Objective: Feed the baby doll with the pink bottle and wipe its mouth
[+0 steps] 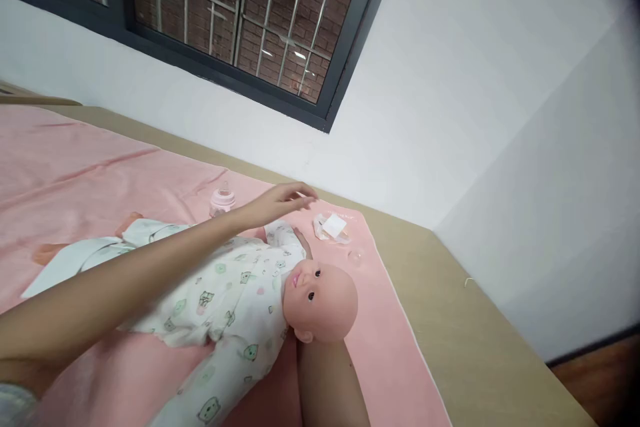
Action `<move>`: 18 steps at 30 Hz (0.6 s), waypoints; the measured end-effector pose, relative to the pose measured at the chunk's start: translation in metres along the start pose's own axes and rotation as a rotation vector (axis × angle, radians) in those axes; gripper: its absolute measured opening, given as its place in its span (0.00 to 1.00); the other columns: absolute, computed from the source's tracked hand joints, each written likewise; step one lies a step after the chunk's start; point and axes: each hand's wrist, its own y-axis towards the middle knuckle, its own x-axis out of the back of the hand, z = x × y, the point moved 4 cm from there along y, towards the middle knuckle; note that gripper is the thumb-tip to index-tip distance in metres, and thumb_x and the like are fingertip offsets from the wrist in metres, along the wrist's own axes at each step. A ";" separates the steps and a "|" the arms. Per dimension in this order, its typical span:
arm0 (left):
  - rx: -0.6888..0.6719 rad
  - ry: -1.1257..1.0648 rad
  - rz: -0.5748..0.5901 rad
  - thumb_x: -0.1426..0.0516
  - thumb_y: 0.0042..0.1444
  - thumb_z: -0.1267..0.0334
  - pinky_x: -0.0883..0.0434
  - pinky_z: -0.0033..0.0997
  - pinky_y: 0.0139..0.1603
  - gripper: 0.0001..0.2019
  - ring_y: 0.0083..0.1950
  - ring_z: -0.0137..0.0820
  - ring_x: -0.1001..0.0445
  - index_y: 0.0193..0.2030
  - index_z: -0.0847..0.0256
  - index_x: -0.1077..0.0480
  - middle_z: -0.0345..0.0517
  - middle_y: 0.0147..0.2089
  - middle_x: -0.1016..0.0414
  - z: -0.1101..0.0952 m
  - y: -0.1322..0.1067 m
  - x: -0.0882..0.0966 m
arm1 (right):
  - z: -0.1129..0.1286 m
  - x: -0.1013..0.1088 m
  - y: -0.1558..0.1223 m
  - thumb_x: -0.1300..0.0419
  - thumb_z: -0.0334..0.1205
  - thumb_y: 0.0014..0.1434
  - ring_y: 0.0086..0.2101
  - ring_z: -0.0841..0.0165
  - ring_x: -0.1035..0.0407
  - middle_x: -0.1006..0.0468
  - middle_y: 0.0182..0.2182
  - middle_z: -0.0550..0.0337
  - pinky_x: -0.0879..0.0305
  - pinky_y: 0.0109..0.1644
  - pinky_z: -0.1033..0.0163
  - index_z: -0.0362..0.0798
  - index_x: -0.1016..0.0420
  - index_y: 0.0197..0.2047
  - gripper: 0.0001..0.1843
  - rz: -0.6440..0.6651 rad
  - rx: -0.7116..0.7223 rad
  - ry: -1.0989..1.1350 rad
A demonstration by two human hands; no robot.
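Observation:
A bald baby doll (320, 300) in a white bear-print outfit (225, 287) lies face up on a pink sheet (405, 360). From below, my right forearm passes under the doll's head, with my right hand (303, 242) mostly hidden behind its neck and shoulder, supporting it. My left arm stretches across the doll's body. At its end, my left hand (293, 197) hovers with fingers loosely bent and apart, holding nothing. Near it are a small white pad on clear wrapping (332, 227) and a little transparent round item (355, 256). A pink-capped baby bottle (223, 201) stands beyond my left wrist.
The sheet covers a wooden surface (435, 273) whose bare edge runs along the white wall (400, 167). A dark-framed window (327, 107) with metal bars is above. A small pale hook-like piece (469, 281) lies by the wall at right.

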 end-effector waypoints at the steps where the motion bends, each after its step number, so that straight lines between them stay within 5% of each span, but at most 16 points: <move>1: 0.020 0.033 -0.128 0.46 0.59 0.50 0.30 0.36 0.48 0.17 0.47 0.35 0.28 0.47 0.61 0.31 0.49 0.51 0.29 0.007 -0.010 0.015 | -0.006 0.005 -0.010 0.30 0.39 0.31 0.42 0.40 0.27 0.26 0.21 0.60 0.28 0.44 0.39 0.57 0.26 0.21 0.10 0.190 -0.137 -0.236; 4: 0.161 0.212 -0.453 0.46 0.58 0.51 0.30 0.33 0.41 0.17 0.40 0.32 0.28 0.46 0.62 0.31 0.47 0.46 0.29 0.030 -0.048 0.060 | -0.022 0.025 -0.036 0.31 0.25 0.26 0.44 0.39 0.28 0.21 0.29 0.58 0.33 0.52 0.38 0.52 0.24 0.23 0.18 0.572 -0.271 -0.757; 7: 0.277 0.471 -0.657 0.47 0.57 0.56 0.30 0.33 0.40 0.18 0.39 0.31 0.30 0.51 0.63 0.34 0.46 0.44 0.30 0.052 -0.086 0.100 | -0.027 0.039 -0.045 0.30 0.23 0.25 0.43 0.42 0.26 0.20 0.32 0.58 0.30 0.49 0.43 0.50 0.25 0.22 0.17 0.660 -0.197 -0.818; 12: 0.396 0.796 -0.512 0.49 0.56 0.58 0.28 0.28 0.34 0.27 0.40 0.32 0.28 0.61 0.67 0.40 0.49 0.47 0.31 0.096 -0.118 0.126 | -0.028 0.037 -0.043 0.31 0.25 0.29 0.45 0.41 0.28 0.20 0.37 0.53 0.36 0.54 0.40 0.47 0.21 0.28 0.17 0.760 -0.192 -0.773; 15: 0.352 0.806 -0.365 0.50 0.59 0.55 0.28 0.23 0.29 0.28 0.38 0.32 0.25 0.61 0.72 0.42 0.51 0.45 0.28 0.112 -0.116 0.120 | -0.030 0.030 -0.043 0.31 0.26 0.30 0.46 0.41 0.28 0.20 0.40 0.50 0.37 0.56 0.42 0.49 0.19 0.32 0.20 0.819 -0.241 -0.941; 18: 0.236 0.787 -0.255 0.54 0.62 0.56 0.28 0.19 0.28 0.25 0.35 0.29 0.25 0.59 0.76 0.41 0.48 0.41 0.24 0.117 -0.107 0.108 | -0.028 0.027 -0.040 0.31 0.24 0.28 0.42 0.43 0.26 0.19 0.35 0.56 0.30 0.51 0.46 0.54 0.21 0.27 0.20 0.734 -0.223 -0.946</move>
